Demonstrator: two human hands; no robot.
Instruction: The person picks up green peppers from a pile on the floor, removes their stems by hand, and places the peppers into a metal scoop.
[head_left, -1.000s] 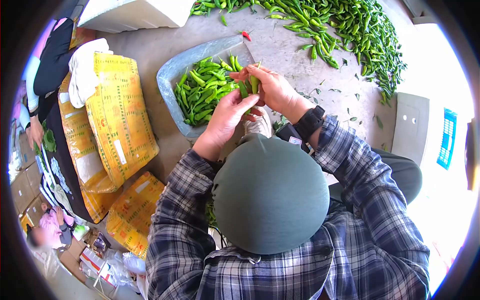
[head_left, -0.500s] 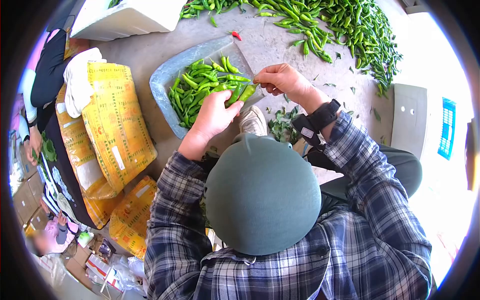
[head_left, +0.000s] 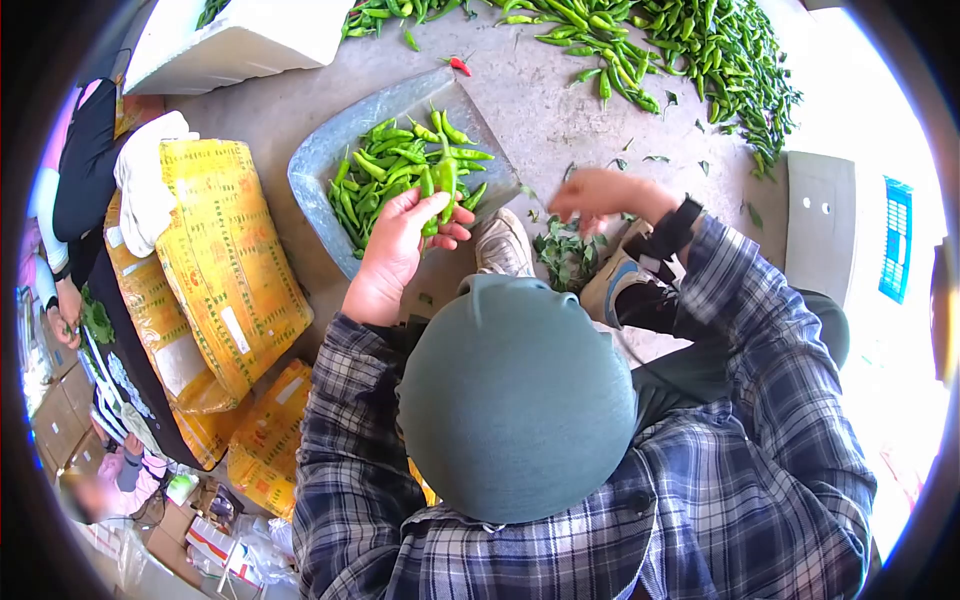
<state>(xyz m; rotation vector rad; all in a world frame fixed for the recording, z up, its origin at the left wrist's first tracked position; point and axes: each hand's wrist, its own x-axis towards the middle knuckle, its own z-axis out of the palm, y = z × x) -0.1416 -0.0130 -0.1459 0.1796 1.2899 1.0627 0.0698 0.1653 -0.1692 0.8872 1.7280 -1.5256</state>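
My left hand [head_left: 402,235] is closed around green chili peppers [head_left: 446,178], at least two, which stick up between thumb and fingers. It is over the near edge of a grey-blue plastic scoop [head_left: 312,178]. A heap of green chilies [head_left: 375,185] lies in the scoop. My right hand [head_left: 610,198] is off to the right, above a small pile of torn green leaves [head_left: 566,252]. Motion smears its fingers, so what they hold, if anything, does not show.
A large chili pile [head_left: 715,60] covers the floor at the back right. One red chili [head_left: 459,66] lies behind the scoop. A white foam box [head_left: 240,50] stands back left, yellow taped cartons [head_left: 230,270] at left. Another person's hand [head_left: 68,300] is at far left.
My right hand has moved right and down, away from the chilies and toward the leaves. My left hand has shifted slightly left, and its chilies now point upward.
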